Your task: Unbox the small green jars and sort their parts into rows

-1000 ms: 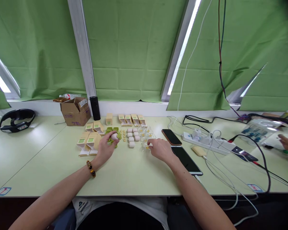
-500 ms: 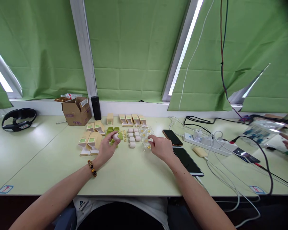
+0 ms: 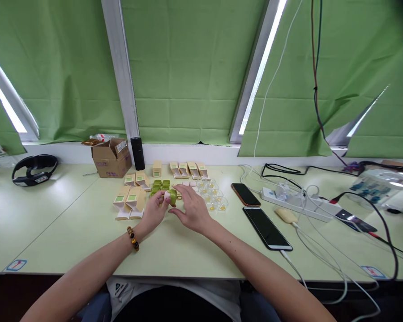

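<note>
My left hand (image 3: 156, 209) pinches a small rounded pink-and-green case (image 3: 171, 197) just above the table. From the right, my right hand (image 3: 194, 206) comes up against it, fingers stretched out and the thumb apart below; the far side of the fingers is hidden. Several green square pieces (image 3: 160, 183) sit behind my left hand. Pink rounded pieces (image 3: 188, 184) show partly behind my right hand, which covers the others. Clear plastic pieces with yellow centres (image 3: 213, 193) stand in rows to its right.
Small open card boxes (image 3: 136, 199) stand at left, more cartons (image 3: 183, 170) at the back. A brown box (image 3: 112, 158) and black cylinder (image 3: 137, 153) are behind. Phones (image 3: 267, 227), a power strip (image 3: 293, 203) and loose cables lie at right; headphones (image 3: 35, 170) lie far left.
My right hand has moved left from the clear plastic pieces to the case in my left hand, and its fingers have spread. The view has shifted slightly. The co-worker's hand has left view.
</note>
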Action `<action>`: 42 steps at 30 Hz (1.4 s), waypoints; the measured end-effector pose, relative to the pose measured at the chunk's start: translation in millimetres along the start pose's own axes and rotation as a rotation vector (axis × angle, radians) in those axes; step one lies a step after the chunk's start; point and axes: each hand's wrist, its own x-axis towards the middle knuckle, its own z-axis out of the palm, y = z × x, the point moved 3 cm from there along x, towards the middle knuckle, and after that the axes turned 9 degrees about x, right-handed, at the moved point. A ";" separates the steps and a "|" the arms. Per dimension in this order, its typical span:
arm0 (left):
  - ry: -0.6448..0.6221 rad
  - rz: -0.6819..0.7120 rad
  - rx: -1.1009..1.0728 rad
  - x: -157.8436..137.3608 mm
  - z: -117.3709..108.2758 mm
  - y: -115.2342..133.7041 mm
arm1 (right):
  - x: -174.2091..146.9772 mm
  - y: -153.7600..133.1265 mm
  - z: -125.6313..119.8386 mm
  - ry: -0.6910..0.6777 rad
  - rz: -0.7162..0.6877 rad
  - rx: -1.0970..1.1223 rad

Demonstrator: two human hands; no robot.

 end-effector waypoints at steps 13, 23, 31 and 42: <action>-0.145 0.032 -0.027 -4.1 3.9 12.4 | -16.7 22.6 15.2 0.161 0.152 0.338; -0.226 0.063 -0.059 -6.5 3.9 16.5 | -21.0 19.6 10.3 0.198 0.115 0.458; -0.260 0.117 -0.008 -7.2 3.5 17.7 | -26.7 26.3 16.4 0.271 0.112 0.498; 0.108 0.507 0.561 -16.0 -4.7 25.5 | -20.7 30.0 18.7 0.288 0.306 0.683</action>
